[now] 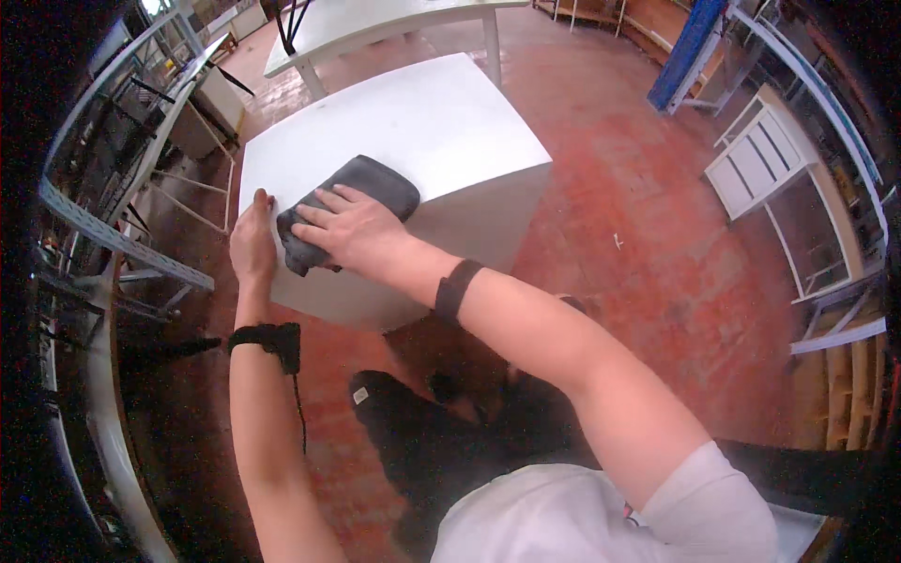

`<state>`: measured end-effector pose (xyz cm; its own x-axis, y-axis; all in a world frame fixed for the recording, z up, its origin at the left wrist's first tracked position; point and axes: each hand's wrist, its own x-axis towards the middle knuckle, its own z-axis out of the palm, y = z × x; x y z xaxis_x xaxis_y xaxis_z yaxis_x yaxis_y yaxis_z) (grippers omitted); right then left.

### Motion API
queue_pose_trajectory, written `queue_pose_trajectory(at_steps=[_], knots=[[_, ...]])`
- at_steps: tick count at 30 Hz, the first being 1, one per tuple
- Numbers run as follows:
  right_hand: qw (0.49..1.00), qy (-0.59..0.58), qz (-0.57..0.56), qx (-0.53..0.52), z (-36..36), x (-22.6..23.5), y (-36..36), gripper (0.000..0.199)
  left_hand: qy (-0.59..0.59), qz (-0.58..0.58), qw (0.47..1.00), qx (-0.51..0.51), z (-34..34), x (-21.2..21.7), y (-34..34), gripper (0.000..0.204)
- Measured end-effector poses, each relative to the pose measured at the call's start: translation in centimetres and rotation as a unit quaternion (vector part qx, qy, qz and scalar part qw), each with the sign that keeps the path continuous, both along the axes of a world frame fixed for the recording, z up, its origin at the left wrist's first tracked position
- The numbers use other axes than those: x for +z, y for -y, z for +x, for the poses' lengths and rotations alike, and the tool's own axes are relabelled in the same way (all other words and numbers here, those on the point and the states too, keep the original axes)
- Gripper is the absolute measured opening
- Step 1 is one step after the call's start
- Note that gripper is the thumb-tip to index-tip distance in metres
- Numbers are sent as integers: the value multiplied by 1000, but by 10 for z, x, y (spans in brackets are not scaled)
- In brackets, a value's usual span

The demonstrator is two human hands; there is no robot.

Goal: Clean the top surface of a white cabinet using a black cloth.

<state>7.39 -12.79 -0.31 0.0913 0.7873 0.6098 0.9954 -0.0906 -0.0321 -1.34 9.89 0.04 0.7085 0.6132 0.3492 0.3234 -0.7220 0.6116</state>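
A soft black pouch-like thing (371,183) with rounded ends lies at a slant on the near edge of a white box-shaped cabinet (404,113). My right hand (352,230) rests on top of it, palm down, with the fingers stretched out and somewhat apart. At the cabinet's near left corner is my left hand (253,242), just left of the pouch's end. Its fingers are curled and point upward; what they hold, if anything, is hidden. Both wrists carry black straps, and a thin cord hangs from the left one.
Beyond the cabinet stands a white table (375,23). Metal shelving (122,239) and a long bench run along the left. To the right are a white slatted unit (760,155) and a blue post (685,56). A small white scrap (618,241) lies on the red floor (648,310).
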Motion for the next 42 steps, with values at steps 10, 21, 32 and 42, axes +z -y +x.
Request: queue_pose_trajectory(at_steps=[10, 21, 32, 42], knots=[[992, -33, -120, -26, 124, 21, 174, 71, -32, 36, 999, 12, -7, 9, 19, 65], [984, -46, -162, -59, 142, 35, 218, 71, -23, 64, 997, 20, -12, 10, 37, 62], [995, -33, -32, 92, 19, 7, 22, 54, -40, -21, 999, 22, -3, 19, 44, 70], [992, -40, -79, 96, 25, 14, 24, 69, 49, -36, 998, 5, -18, 0, 11, 63]])
